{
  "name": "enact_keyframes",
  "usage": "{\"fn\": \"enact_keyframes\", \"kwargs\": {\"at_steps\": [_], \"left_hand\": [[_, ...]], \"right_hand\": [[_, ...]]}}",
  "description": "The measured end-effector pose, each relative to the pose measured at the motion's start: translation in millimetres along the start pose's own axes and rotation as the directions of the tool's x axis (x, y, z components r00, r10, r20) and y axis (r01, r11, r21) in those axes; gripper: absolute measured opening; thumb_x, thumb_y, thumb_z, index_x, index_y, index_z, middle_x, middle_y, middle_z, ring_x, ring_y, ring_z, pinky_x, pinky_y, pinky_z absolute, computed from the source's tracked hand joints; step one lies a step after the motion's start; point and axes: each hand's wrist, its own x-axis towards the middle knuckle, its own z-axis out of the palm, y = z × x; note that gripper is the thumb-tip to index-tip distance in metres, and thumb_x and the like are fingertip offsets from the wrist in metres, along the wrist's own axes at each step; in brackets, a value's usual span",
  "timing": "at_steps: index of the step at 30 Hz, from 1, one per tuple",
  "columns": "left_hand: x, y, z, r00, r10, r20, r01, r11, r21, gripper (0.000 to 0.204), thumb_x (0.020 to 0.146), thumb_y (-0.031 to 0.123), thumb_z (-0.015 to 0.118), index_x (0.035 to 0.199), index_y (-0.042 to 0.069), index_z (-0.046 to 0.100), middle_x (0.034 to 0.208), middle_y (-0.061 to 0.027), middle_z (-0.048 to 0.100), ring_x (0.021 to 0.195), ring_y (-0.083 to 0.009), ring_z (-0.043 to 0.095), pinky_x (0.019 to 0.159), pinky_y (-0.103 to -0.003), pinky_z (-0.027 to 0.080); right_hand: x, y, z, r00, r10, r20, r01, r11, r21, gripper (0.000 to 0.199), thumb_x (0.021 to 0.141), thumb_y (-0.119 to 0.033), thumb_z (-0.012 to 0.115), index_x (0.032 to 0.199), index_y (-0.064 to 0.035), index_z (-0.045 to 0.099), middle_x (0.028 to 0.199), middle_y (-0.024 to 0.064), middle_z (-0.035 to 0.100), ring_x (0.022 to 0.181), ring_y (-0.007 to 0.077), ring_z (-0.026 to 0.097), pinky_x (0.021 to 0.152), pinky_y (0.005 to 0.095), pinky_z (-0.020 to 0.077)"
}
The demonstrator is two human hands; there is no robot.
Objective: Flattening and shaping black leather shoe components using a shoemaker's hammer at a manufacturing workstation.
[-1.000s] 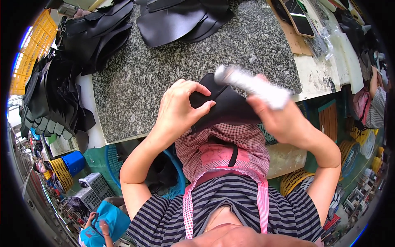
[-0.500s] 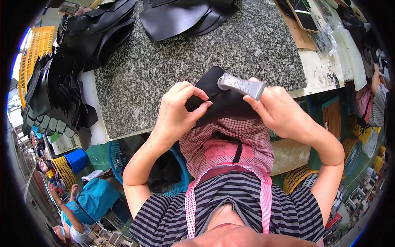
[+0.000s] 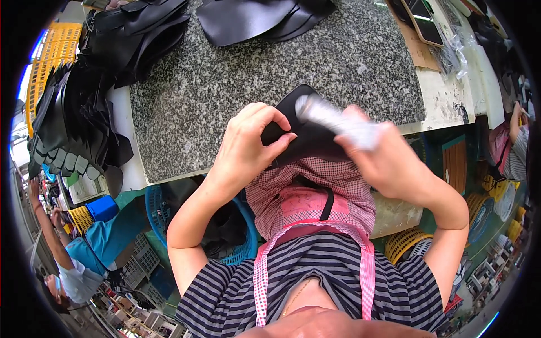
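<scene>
A black leather piece lies at the near edge of the speckled stone slab, part of it hanging over my apron. My left hand closes on its left side, with thumb and forefinger curled at the leather. My right hand is wrapped round a metal hammer, smeared by motion. The hammer's round face is over the upper part of the leather; whether it touches I cannot tell. The hammer's handle is hidden in my fist.
Black leather pieces are stacked at the far edge and heaped at the left. A phone lies at the far right by clear plastic. Below the table stands a blue basket. A co-worker is at the lower left.
The hammer has gone from sharp to blurred, its head shifting slightly, and my right hand has moved a little. My left hand keeps its grip. The co-worker at left has raised an arm.
</scene>
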Motion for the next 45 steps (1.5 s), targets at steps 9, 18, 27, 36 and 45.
{"fn": "enact_keyframes", "kwargs": {"at_steps": [9,18,27,36,45], "left_hand": [[-1,0,31,0.954,0.077,-0.29,-0.027,0.985,0.173,0.012,0.083,0.009,0.079,0.091,0.007,0.07,0.084,-0.0098,0.062,0.081,-0.0303,0.063,0.071,-0.04,0.051],[4,2,45,0.903,0.253,-0.348,-0.154,0.945,0.289,0.021,0.078,0.003,0.084,0.097,0.008,0.076,0.075,-0.0067,0.058,0.066,-0.0246,0.057,0.057,-0.037,0.045],[7,15,38,0.943,-0.046,-0.33,0.103,0.982,0.159,0.021,0.08,0.013,0.085,0.096,0.005,0.076,0.081,-0.0093,0.067,0.072,-0.0271,0.067,0.063,-0.037,0.052],[10,12,27,0.931,-0.271,-0.244,0.272,0.962,-0.03,0.023,0.081,0.014,0.088,0.101,0.005,0.08,0.088,-0.0029,0.076,0.059,-0.0029,0.052,0.051,-0.022,0.036],[13,13,23,0.948,-0.24,-0.208,0.248,0.969,0.009,0.024,0.082,0.015,0.086,0.102,0.003,0.079,0.091,-0.0096,0.077,0.074,-0.0136,0.068,0.064,-0.027,0.05]], "right_hand": [[15,7,-18,0.893,-0.202,-0.402,0.189,0.979,-0.073,0.029,0.104,-0.015,0.055,0.125,0.0055,0.061,0.076,0.0249,0.064,0.076,0.0467,0.066,0.065,0.0484,0.05],[20,44,10,0.954,-0.127,-0.271,0.114,0.992,-0.061,0.02,0.105,-0.014,0.055,0.112,0.0051,0.056,0.068,0.0249,0.061,0.067,0.0461,0.064,0.059,0.0534,0.0469],[23,48,9,0.96,-0.126,-0.248,0.137,0.99,0.027,0.016,0.105,-0.011,0.053,0.112,0.0029,0.051,0.069,0.0248,0.06,0.069,0.0474,0.064,0.058,0.0533,0.0468],[21,50,9,0.963,-0.129,-0.237,0.142,0.989,0.04,0.015,0.105,-0.012,0.052,0.109,0.0026,0.051,0.069,0.0232,0.062,0.07,0.0459,0.065,0.059,0.0511,0.048],[13,12,-14,0.926,-0.211,-0.314,0.213,0.977,-0.028,0.028,0.103,-0.013,0.055,0.122,0.0072,0.056,0.069,0.0231,0.062,0.068,0.0468,0.065,0.061,0.0491,0.0494]]}}
